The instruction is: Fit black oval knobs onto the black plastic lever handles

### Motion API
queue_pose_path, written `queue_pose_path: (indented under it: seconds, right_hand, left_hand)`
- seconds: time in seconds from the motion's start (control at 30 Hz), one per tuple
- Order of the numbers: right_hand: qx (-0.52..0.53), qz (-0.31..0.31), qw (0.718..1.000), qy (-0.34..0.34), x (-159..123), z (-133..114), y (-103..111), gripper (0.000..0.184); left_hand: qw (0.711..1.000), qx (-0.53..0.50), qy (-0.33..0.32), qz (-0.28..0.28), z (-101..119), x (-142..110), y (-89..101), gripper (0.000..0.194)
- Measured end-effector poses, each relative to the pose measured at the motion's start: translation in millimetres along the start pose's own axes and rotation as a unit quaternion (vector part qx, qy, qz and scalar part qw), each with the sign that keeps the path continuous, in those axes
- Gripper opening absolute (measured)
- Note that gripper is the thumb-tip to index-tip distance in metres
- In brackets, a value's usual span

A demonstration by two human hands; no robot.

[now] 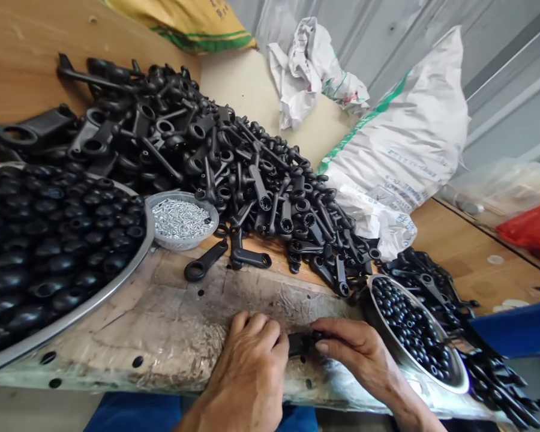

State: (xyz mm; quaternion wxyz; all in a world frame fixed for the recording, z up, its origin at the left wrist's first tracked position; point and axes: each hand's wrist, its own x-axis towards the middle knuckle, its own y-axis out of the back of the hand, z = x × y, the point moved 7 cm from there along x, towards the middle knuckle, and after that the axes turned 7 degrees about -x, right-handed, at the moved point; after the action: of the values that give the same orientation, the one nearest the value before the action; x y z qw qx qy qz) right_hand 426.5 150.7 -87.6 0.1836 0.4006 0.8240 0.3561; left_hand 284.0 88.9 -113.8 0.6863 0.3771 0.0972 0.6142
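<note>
Both of my hands meet at the near edge of the worn work board (162, 324). My left hand (249, 366) is closed, fingers curled over one end of a small black plastic handle (302, 343). My right hand (355, 348) pinches the other end of the same handle with thumb and fingers. Most of the part is hidden between my fingers. A small metal bowl of black round caps (414, 330) sits just right of my right hand.
A big heap of black plastic handles (234, 162) covers the table's middle. A large metal pan of black knobs (49, 240) is at left, with a small dish of silver screws (181, 219) beside it. White sacks (405, 138) lie behind; more handles (486, 354) at right.
</note>
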Motion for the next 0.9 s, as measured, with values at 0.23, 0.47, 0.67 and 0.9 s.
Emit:
queue_pose_path:
  seconds: [0.23, 0.47, 0.67, 0.9]
  right_hand:
    - [-0.069, -0.033, 0.997, 0.013, 5, -7, 0, 0.018]
    - [-0.181, -0.083, 0.977, 0.074, 10, -26, -1, 0.020]
    - [-0.265, -0.100, 0.953, 0.109, 11, -35, -5, 0.026]
    - [-0.317, -0.101, 0.937, 0.107, 13, -38, -8, 0.029]
  left_hand:
    - [1.000, 0.012, -0.014, -0.015, 2, 1, 0.2, 0.014]
    - [0.999, 0.028, -0.024, 0.006, 4, 2, 0.6, 0.010]
    - [0.998, 0.042, -0.041, 0.015, 7, 0, -1.6, 0.010]
    - [0.998, 0.047, -0.033, 0.021, 5, -2, -2.8, 0.014]
